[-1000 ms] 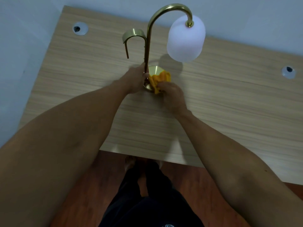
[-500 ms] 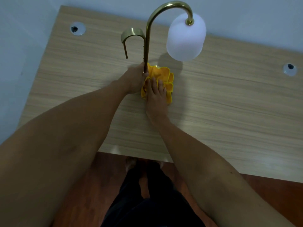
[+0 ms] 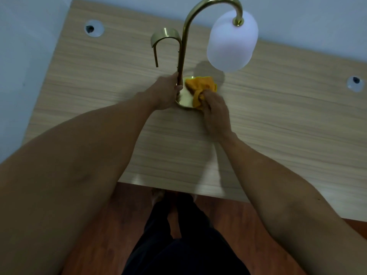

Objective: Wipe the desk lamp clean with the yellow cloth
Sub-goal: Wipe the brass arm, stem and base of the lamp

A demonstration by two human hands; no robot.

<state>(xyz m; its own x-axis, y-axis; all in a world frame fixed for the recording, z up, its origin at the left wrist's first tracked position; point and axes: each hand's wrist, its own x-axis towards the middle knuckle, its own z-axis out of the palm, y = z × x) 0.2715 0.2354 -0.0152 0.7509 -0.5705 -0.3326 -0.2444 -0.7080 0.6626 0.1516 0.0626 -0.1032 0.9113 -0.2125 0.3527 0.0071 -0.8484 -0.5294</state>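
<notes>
Desk lamp (image 3: 183, 46) stands upright on the wooden desk (image 3: 278, 126), toward the 12 o'clock edge near the wall. Brass stem arches over to a white shade (image 3: 232, 40) hanging at about 1 o'clock from the round brass base (image 3: 183, 98); a shorter brass hook (image 3: 164, 36) curls off toward 11 o'clock.

Left hand (image 3: 164, 94) is closed round the lower stem just above the base, steadying it. Right hand (image 3: 215, 112) is closed on the yellow cloth (image 3: 200, 86), pressing the bunched cloth onto the base from about 3 o'clock. Part of the base is bare at 7 o'clock.

Judgement: the step in hand is wiping the base; stem, hook and shade look unattended for now.

Risks:
- Lamp looks top-heavy, the shade hanging off to one side. A hard sideways stroke, or a slackened left-hand grip, could tip it toward 1 o'clock.
- The loose cloth could snag on the stem foot and tug the lamp.
- The base could skid on the smooth desk.
</notes>
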